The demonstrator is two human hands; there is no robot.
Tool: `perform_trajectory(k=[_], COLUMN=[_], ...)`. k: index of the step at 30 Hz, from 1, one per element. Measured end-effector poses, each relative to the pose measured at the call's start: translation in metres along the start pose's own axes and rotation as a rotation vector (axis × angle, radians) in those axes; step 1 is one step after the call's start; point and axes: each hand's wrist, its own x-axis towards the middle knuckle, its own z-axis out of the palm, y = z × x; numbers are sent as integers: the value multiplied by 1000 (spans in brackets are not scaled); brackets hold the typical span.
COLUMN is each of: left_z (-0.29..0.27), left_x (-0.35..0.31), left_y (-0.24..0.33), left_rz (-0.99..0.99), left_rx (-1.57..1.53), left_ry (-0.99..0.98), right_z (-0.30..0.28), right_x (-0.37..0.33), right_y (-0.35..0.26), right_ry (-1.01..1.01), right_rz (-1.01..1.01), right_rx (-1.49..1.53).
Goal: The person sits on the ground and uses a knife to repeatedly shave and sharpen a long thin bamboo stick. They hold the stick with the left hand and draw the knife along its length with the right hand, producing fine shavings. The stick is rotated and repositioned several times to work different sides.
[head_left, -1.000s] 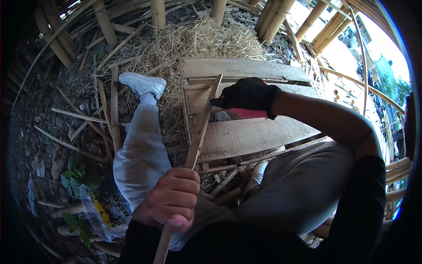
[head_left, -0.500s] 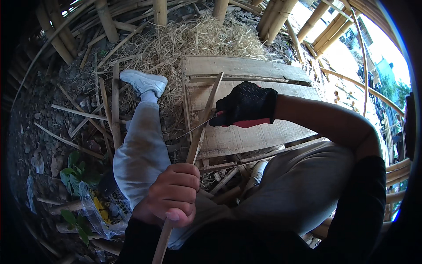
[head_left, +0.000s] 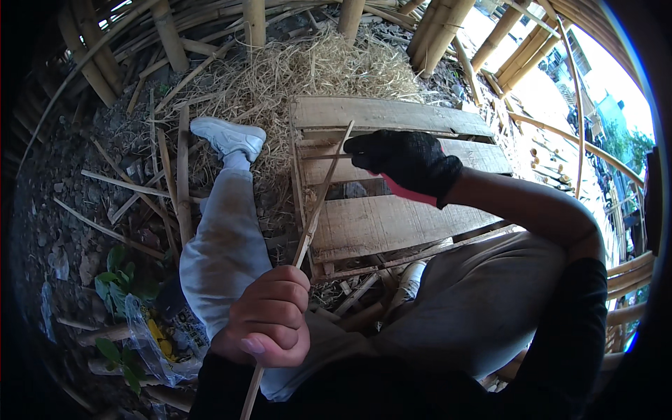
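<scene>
My bare left hand [head_left: 271,316] is closed in a fist around a long, narrow bamboo strip [head_left: 307,238], which slants up and away over the wooden slatted platform. On my right hand [head_left: 402,162] is a black glove with a red-pink palm side. Its fingers are closed on a knife, whose handle they hide. Only the thin blade [head_left: 323,157] shows, pointing left across the strip near its far end. I cannot tell how deep the blade sits against the strip.
Between my legs lies the slatted wooden platform [head_left: 392,224], gaps between its planks. Pale shavings [head_left: 329,70] heap behind it. Bamboo posts [head_left: 254,24] stand at the back. Loose strips [head_left: 183,175], a leafy plant [head_left: 115,280] and a clear plastic bag [head_left: 157,343] lie left.
My right hand has moved up and away along the strip, its blade turning from slanted to nearly level. The strip has rolled and looks thinner. My left hand has shifted only slightly.
</scene>
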Motion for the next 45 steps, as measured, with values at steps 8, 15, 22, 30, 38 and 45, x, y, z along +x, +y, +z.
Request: perform_trajectory(k=[8, 15, 22, 30, 38, 45], left_z=[17, 16, 17, 14, 18, 18], left_x=[-8, -8, -11, -10, -9, -8], left_y=[2, 2, 1, 3, 0, 4], left_rz=[-30, -23, -17, -16, -12, -31], left_rx=[49, 46, 37, 54, 22, 15], left_ry=[250, 246, 284, 237, 223, 213], right_z=[6, 3, 17, 22, 20, 13], right_x=[0, 0, 5, 16, 22, 17], right_y=[-46, -33, -2, 35, 73, 42], right_ry=[32, -138, -26, -135, -263, -168], right_rz=[-354, -297, -301, -165, -12, -162], right_rx=[-160, -214, -188, -244, -337, -203])
